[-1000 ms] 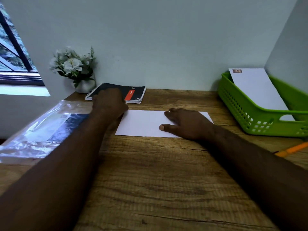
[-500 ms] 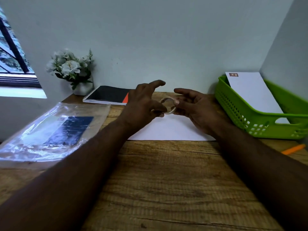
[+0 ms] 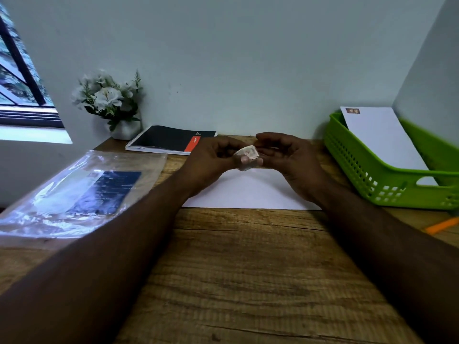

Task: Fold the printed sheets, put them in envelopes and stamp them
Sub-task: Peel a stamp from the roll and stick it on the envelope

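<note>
Both hands meet above a white envelope [image 3: 248, 192] lying flat on the wooden desk [image 3: 248, 269]. Left hand [image 3: 211, 160] and right hand [image 3: 290, 157] each have fingers curled, pinching a small postage stamp [image 3: 248, 153] between them (perforated edge visible, design unreadable). One stamped envelope [image 3: 380, 137] leans inside the green basket [image 3: 372, 180] at right. At left lie a clear plastic sleeve [image 3: 82, 192], a spiral notebook [image 3: 171, 139] and a potted flower arrangement [image 3: 109, 103].
</note>
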`<act>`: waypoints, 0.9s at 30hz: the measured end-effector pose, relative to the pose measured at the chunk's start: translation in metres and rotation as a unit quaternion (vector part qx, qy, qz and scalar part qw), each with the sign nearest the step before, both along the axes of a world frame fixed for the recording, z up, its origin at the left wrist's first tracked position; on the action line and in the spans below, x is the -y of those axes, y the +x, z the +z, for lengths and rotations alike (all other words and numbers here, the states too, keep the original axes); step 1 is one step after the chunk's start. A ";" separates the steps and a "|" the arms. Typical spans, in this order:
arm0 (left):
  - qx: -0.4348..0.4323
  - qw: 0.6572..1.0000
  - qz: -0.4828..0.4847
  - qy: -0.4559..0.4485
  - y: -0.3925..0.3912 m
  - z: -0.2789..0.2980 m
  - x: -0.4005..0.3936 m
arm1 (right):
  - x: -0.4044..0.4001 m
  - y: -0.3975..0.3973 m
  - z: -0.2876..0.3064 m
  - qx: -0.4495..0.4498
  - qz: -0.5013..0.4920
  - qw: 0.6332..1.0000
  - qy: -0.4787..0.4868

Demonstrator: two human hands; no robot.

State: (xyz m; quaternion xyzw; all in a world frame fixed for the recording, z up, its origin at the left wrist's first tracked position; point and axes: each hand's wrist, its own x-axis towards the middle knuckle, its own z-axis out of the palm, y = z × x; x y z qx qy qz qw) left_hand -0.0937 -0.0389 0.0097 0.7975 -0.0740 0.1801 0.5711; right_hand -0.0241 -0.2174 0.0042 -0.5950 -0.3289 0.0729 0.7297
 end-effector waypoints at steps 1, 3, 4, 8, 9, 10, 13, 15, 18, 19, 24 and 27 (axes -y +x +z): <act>0.004 1.000 0.012 0.002 0.000 0.000 0.000 | -0.001 0.000 -0.001 0.001 -0.014 1.000 -0.002; 0.016 0.999 0.037 0.002 -0.001 0.000 0.000 | -0.001 0.001 -0.002 0.011 -0.058 0.998 -0.018; 0.024 0.998 0.049 0.006 -0.001 -0.001 0.001 | -0.001 0.001 -0.001 0.019 -0.080 0.996 -0.027; 0.057 0.994 0.088 0.023 0.001 -0.004 0.005 | -0.004 0.001 -0.001 0.037 -0.120 0.992 -0.032; 0.064 0.993 0.091 0.025 0.002 -0.005 0.006 | -0.005 0.000 -0.001 0.055 -0.131 0.989 -0.040; 0.071 0.993 0.092 0.027 0.002 -0.005 0.007 | -0.006 -0.001 -0.001 0.081 -0.140 0.985 -0.054; 0.096 0.991 0.084 0.035 0.003 -0.006 0.013 | -0.008 -0.007 -0.001 0.149 -0.146 0.973 -0.100; 0.115 0.989 0.075 0.046 0.004 -0.006 0.014 | -0.008 -0.009 -0.001 0.154 -0.143 0.972 -0.102; 0.118 0.988 0.073 0.067 0.008 -0.008 0.013 | -0.009 -0.008 0.000 0.093 -0.133 0.984 -0.068; 0.113 0.988 0.074 0.072 0.008 -0.009 0.013 | -0.008 -0.007 0.000 0.067 -0.128 0.988 -0.056; 0.078 0.986 0.047 0.141 0.005 -0.005 0.010 | -0.007 -0.005 0.002 0.043 -0.129 0.990 -0.049; 0.053 0.982 0.054 0.174 0.005 -0.005 0.006 | -0.008 -0.004 0.000 0.102 -0.146 0.980 -0.084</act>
